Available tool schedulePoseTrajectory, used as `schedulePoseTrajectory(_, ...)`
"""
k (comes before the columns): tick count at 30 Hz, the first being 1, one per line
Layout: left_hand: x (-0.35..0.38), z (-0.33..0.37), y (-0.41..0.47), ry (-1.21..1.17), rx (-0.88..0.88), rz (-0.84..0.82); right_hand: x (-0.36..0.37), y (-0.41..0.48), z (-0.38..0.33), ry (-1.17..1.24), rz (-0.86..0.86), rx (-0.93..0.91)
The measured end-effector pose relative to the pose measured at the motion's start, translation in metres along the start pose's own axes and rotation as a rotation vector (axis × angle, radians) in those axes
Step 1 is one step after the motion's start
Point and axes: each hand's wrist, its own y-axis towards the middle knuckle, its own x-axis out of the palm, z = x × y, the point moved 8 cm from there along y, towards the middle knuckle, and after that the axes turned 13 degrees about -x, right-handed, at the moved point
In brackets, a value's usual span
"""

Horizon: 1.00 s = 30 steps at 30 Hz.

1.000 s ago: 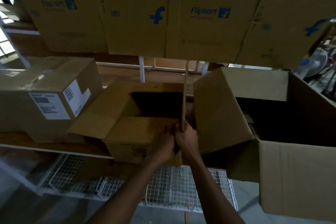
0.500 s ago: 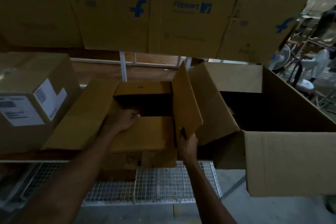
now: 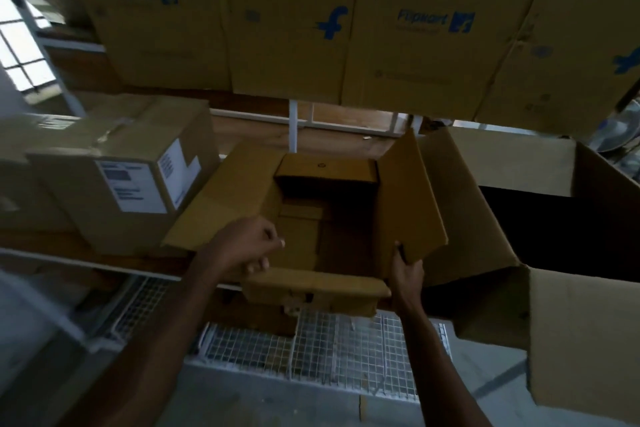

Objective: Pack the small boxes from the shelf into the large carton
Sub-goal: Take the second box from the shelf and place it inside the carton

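Observation:
An open brown box (image 3: 325, 218) sits on the shelf edge in the middle, all of its top flaps spread and its inside dark. My right hand (image 3: 407, 272) grips the lower corner of the box's right flap (image 3: 408, 201), which stands up. My left hand (image 3: 242, 246) hovers curled over the box's near-left corner, next to the folded-down front flap (image 3: 318, 284); whether it holds the flap is unclear. The large open carton (image 3: 554, 274) stands directly to the right, its interior in shadow. A taped, labelled box (image 3: 128, 177) rests on the shelf at the left.
Large Flipkart cartons (image 3: 346, 21) hang over the shelf from the level above. A white wire-mesh rack (image 3: 329, 350) lies below the shelf edge. A bright window (image 3: 20, 45) is at far left, a fan (image 3: 623, 135) at far right.
The box's front flap has dropped outward, exposing the inside. My left hand came back from the flap to the near-left corner. My right hand keeps hold of the right flap.

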Motion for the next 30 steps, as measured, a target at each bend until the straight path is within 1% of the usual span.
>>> schedulePoseTrajectory(1, 0.014, -0.016, 0.005, 0.029, -0.053, -0.048, 0.004, -0.002, 0.0, -0.001, 0.001, 0.001)
schedulePoseTrajectory(2, 0.024, -0.029, 0.007, 0.059, -0.097, -0.051, 0.006, -0.003, 0.004, -0.001, 0.011, 0.012)
schedulePoseTrajectory(3, 0.034, -0.045, 0.01, 0.1, -0.143, -0.015, 0.007, -0.004, 0.009, -0.006, 0.02, 0.025)
schedulePoseTrajectory(5, 0.049, -0.072, 0.01, 0.129, -0.203, 0.116, 0.008, -0.006, 0.019, -0.016, 0.036, 0.04)
schedulePoseTrajectory(8, 0.063, -0.097, -0.001, -0.004, -0.304, 0.305, 0.007, -0.011, 0.033, -0.037, 0.056, 0.096)
schedulePoseTrajectory(10, 0.066, -0.109, -0.004, -0.176, -0.406, 0.397, 0.005, -0.014, 0.037, -0.053, 0.072, 0.126)
schedulePoseTrajectory(11, 0.068, -0.117, -0.001, -0.3, -0.45, 0.417, 0.005, -0.015, 0.037, -0.061, 0.07, 0.131)
schedulePoseTrajectory(13, 0.07, -0.13, 0.009, -0.564, -0.504, 0.406, 0.007, -0.015, 0.036, -0.05, 0.061, 0.127)
schedulePoseTrajectory(14, 0.071, -0.136, 0.016, -0.652, -0.508, 0.38, 0.008, -0.015, 0.036, -0.041, 0.056, 0.124)
schedulePoseTrajectory(18, 0.074, -0.144, 0.042, -0.906, -0.508, 0.227, 0.01, -0.021, 0.03, -0.009, 0.056, 0.134)
schedulePoseTrajectory(20, 0.075, -0.146, 0.047, -1.015, -0.522, 0.227, 0.009, -0.026, 0.022, -0.006, 0.053, 0.115)
schedulePoseTrajectory(27, 0.065, -0.144, 0.036, -0.943, -0.473, 0.447, 0.005, -0.03, -0.007, -0.001, -0.006, -0.002)
schedulePoseTrajectory(30, 0.054, -0.142, 0.027, -0.866, -0.433, 0.527, 0.002, -0.031, -0.02, 0.016, -0.031, -0.032)
